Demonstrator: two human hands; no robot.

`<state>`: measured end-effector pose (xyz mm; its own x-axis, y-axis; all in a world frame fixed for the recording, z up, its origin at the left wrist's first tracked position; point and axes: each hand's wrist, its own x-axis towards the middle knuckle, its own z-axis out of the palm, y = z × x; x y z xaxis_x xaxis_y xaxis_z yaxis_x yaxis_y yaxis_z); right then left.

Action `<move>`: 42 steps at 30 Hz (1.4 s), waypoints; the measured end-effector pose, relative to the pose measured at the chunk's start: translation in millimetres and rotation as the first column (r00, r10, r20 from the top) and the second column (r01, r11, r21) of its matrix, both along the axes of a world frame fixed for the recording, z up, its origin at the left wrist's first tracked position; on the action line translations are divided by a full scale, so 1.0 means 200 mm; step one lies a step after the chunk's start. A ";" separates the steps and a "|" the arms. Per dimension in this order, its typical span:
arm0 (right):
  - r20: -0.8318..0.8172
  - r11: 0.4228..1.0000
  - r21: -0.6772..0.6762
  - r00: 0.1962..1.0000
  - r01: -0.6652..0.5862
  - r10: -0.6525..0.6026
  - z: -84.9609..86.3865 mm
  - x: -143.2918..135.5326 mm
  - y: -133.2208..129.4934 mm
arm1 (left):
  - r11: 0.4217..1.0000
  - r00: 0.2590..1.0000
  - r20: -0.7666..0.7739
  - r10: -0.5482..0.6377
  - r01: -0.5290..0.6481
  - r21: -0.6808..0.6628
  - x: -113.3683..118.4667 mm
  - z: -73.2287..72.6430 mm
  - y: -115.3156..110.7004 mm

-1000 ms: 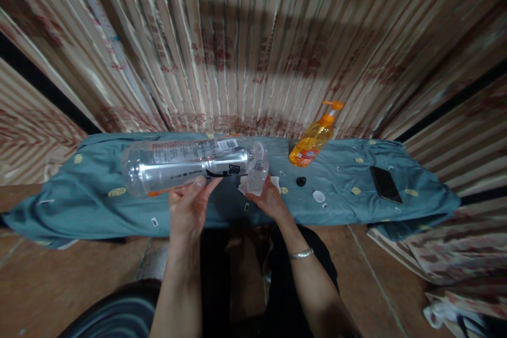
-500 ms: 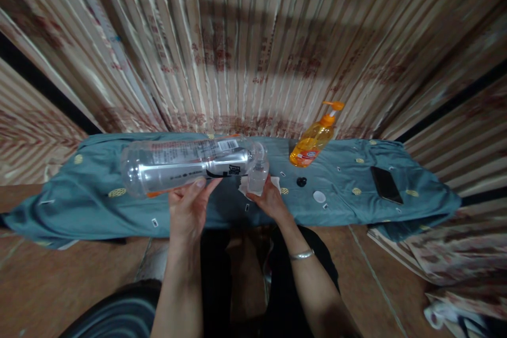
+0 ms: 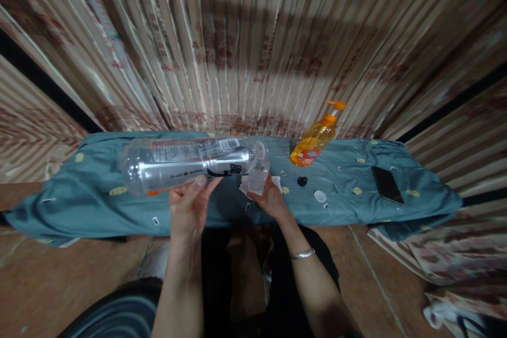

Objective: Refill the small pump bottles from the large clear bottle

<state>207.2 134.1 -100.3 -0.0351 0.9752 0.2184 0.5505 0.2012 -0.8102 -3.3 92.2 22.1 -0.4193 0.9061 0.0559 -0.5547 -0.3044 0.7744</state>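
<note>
A large clear plastic bottle (image 3: 186,165) with a silver printed label lies sideways in the air, its neck pointing right. My left hand (image 3: 189,200) is closed around its underside, thumb on the near side. The neck meets the mouth of a small clear bottle (image 3: 259,175), which stands upright in my right hand (image 3: 270,198). Those right fingers are wrapped round the small bottle's near and right side. Under it lies a white tissue (image 3: 246,186). Whether liquid passes between the two bottles I cannot make out.
An orange pump bottle (image 3: 312,142) stands at the back right. Nearby on the teal cloth (image 3: 222,216) are a small black cap (image 3: 302,181) and a white disc (image 3: 320,196). Farther right lies a black phone (image 3: 387,185). A pleated curtain (image 3: 245,47) hangs behind.
Both hands and both bottles hold nearly the same pose. The view has shifted very slightly; nothing was taken up or let go.
</note>
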 end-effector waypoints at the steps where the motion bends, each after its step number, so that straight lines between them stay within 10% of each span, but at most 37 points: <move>1: -0.001 1.000 0.004 1.000 0.000 0.000 0.00 0.00 0.00 | 1.000 1.000 0.000 0.000 0.000 -0.001 0.00 0.00 0.00; 42: 0.023 1.000 -0.013 1.000 -0.006 0.006 0.01 0.00 0.00 | 1.000 1.000 -0.001 -0.012 0.012 0.003 -0.01 0.02 0.00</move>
<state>206.5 134.9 -98.0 -0.0459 0.9778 0.2045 0.5683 0.1939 -0.7997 -5.5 92.3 26.3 -0.4080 0.9111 0.0592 -0.5575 -0.2999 0.7741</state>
